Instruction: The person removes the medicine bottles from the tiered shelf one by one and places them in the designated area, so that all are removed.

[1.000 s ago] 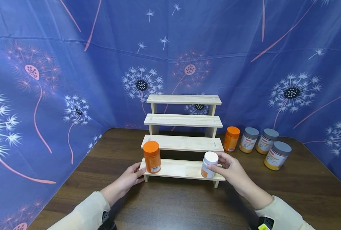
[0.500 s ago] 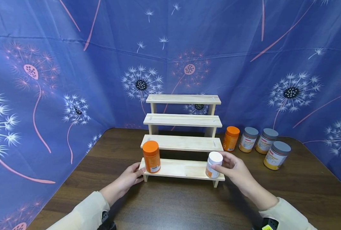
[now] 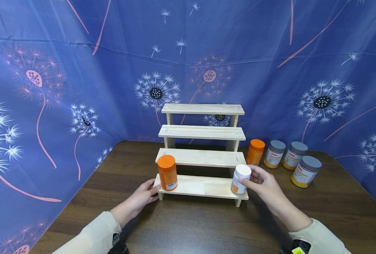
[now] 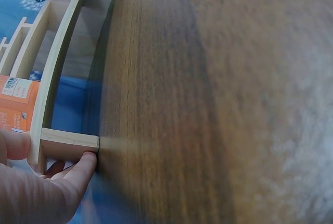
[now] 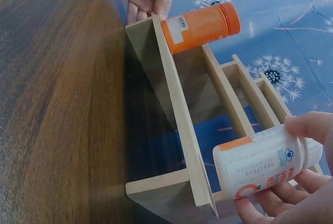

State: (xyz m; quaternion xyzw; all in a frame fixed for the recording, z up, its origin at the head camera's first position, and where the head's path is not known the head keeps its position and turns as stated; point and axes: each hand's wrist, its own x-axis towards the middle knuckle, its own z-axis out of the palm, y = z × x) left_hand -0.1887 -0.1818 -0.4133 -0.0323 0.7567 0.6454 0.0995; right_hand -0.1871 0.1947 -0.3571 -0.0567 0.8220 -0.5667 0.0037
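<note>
A pale wooden step rack (image 3: 200, 158) with several tiers stands in the middle of the table. My left hand (image 3: 141, 197) grips the left end of its lowest step; in the left wrist view the thumb (image 4: 16, 145) lies at the board while a finger presses the leg (image 4: 70, 141). An orange bottle (image 3: 167, 173) stands upright at that end, close by the thumb. My right hand (image 3: 265, 185) holds a white bottle (image 3: 240, 179) with an orange-and-white label over the right end of the same step. In the right wrist view its base is tilted and slightly off the board.
Right of the rack, another orange bottle (image 3: 255, 152) and three grey-lidded jars (image 3: 274, 154) stand on the dark wood table (image 3: 194, 229). A blue cloth (image 3: 264, 46) with dandelion prints hangs behind and to the sides.
My right hand has moved the white bottle to the right along the lowest step, to its right end, and lifted it slightly. The left hand keeps its place on the rack.
</note>
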